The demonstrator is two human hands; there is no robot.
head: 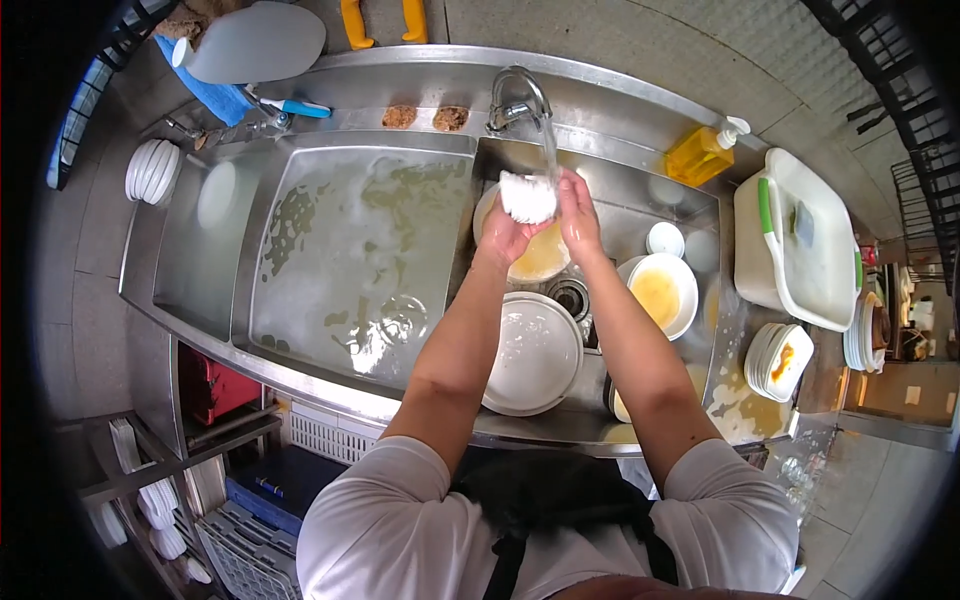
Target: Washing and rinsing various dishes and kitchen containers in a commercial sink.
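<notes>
A stack of small white dishes (529, 198) sits under the running water of the metal faucet (517, 97). My left hand (507, 234) supports the stack from below and the left. Against its right side rests my right hand (577, 214), fingers curved along the edge. Glare blurs the separate dishes. Directly beneath, in the right sink basin, a large bowl (541, 259) holds yellowish liquid and is partly covered by my hands. Nearer my body lies a large white plate (534, 352), close to the drain (568, 298).
Cloudy water fills the wide left basin (360, 247). Right of my forearm stand a bowl of yellowish liquid (660, 292) and a small white dish (665, 239). A yellow soap bottle (699, 156), a white tub (795, 240) and stacked dishes (776, 361) line the right side. Two scrubbers (450, 118) lie behind.
</notes>
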